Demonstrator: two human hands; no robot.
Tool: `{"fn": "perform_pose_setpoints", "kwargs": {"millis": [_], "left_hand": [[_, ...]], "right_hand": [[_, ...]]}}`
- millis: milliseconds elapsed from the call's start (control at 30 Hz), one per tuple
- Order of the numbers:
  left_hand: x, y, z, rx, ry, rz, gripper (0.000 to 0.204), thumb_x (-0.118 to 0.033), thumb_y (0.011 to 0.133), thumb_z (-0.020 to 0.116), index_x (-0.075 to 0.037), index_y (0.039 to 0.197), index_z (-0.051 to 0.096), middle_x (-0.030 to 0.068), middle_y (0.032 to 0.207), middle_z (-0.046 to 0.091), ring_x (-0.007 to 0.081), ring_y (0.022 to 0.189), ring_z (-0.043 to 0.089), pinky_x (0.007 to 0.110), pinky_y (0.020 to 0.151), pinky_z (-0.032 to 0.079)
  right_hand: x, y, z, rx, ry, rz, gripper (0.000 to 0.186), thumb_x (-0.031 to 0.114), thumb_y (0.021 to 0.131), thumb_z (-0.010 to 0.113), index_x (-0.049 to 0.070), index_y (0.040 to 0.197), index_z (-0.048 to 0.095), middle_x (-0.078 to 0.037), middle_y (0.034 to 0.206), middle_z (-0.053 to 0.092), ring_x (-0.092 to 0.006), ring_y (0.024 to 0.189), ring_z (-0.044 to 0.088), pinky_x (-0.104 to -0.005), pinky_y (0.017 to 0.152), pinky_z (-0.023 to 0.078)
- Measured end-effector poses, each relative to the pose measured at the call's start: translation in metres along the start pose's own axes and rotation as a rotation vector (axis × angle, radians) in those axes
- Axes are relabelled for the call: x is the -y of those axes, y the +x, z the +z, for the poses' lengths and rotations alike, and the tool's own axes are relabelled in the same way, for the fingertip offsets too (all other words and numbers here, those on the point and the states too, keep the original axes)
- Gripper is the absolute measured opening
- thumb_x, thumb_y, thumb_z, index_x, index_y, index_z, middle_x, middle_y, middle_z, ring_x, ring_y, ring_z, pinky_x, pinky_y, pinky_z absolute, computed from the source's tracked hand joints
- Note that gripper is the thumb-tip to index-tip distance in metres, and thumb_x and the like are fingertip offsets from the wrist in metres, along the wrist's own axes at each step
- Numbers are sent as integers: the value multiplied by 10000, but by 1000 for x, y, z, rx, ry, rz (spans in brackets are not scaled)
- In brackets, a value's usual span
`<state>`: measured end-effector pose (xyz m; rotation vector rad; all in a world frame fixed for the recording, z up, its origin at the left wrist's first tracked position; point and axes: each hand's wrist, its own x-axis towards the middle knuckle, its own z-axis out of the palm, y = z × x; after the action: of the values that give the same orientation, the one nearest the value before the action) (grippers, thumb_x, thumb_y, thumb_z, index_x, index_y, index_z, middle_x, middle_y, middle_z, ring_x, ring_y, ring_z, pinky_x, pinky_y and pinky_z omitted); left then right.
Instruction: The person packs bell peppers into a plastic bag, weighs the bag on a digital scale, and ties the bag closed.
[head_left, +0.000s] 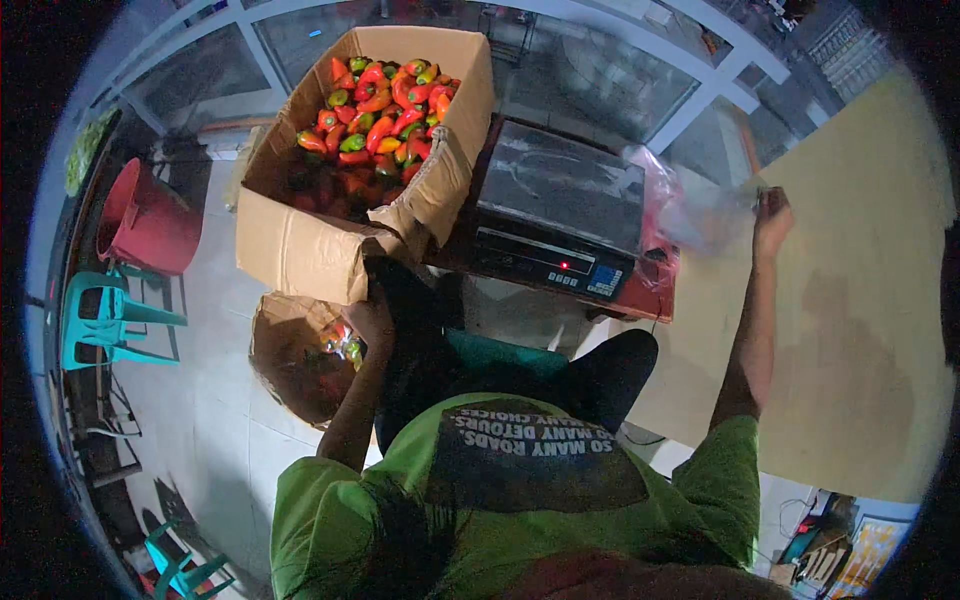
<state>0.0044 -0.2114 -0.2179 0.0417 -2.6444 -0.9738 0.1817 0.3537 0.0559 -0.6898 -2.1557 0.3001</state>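
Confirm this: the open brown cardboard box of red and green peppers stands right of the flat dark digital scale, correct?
Wrong side: in the head view, the open brown cardboard box of red and green peppers stands left of the flat dark digital scale.

Red-brown table (648,303), black scale (560,190) on top, pink plastic (660,200) alongside

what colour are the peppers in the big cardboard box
The peppers are red, orange and green, seen in the head view.

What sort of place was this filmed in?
Probably a produce shop or packing room: the cardboard box holds red and green peppers, and a digital scale stands beside it.
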Motion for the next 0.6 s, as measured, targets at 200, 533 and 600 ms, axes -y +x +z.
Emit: {"fn": "perform_pose_setpoints", "kwargs": {"millis": [200, 533, 600], "left_hand": [[-21, 1, -20, 286, 173, 66, 342, -320, 768, 488, 12, 779, 568, 190, 512, 470, 380, 535, 452, 450, 624, 321], [-45, -17, -49, 111, 223, 453, 246, -284, 754, 490, -102, 908, 554, 165, 847, 489, 345, 858, 425, 445, 743, 324], [-55, -27, -58, 200, 192, 454, 218, -205, 725, 519, -82, 903, 540, 141, 912, 472, 328, 919, 407, 436, 778, 321]], "right_hand": [[60, 13, -26, -329, 195, 37, 122, 79, 806, 463, -26, 795, 524, -90, 748, 561, -139, 678, 521, -274, 600, 448], [30, 9, -7, -218, 1013, 384, 127, 98, 818, 432, -8, 833, 500, -156, 732, 569, -196, 574, 552, -299, 508, 472], [36, 12, -8, -196, 961, 457, 161, 143, 838, 419, -1, 842, 490, -143, 760, 566, -187, 580, 539, -285, 547, 458]]}}
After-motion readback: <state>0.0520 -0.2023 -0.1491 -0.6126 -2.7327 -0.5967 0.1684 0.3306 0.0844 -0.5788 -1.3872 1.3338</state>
